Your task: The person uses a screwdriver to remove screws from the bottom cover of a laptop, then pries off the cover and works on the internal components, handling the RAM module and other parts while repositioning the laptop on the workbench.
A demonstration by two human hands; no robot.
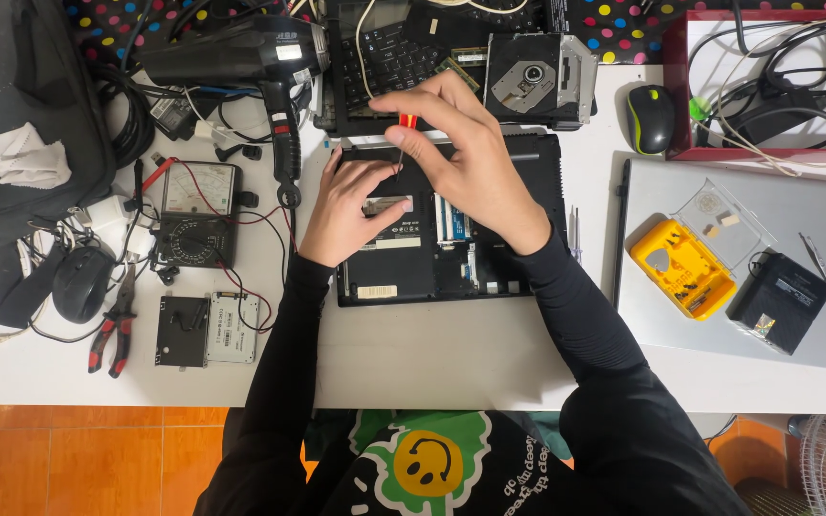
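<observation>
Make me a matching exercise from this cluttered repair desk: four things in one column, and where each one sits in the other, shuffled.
Things:
1. screwdriver
2. pliers
3. computer mouse
4. yellow tool case

Places:
A. on the grey panel at the right
B. in the right hand, above the opened laptop
C. at the desk's left, below the multimeter
D. beside the red tray at the top right

Pairs: 1-B, 2-C, 3-D, 4-A

sleeves: long, black, snug | shirt: black, green-and-white patch, yellow smiley face | hands: bare
</observation>
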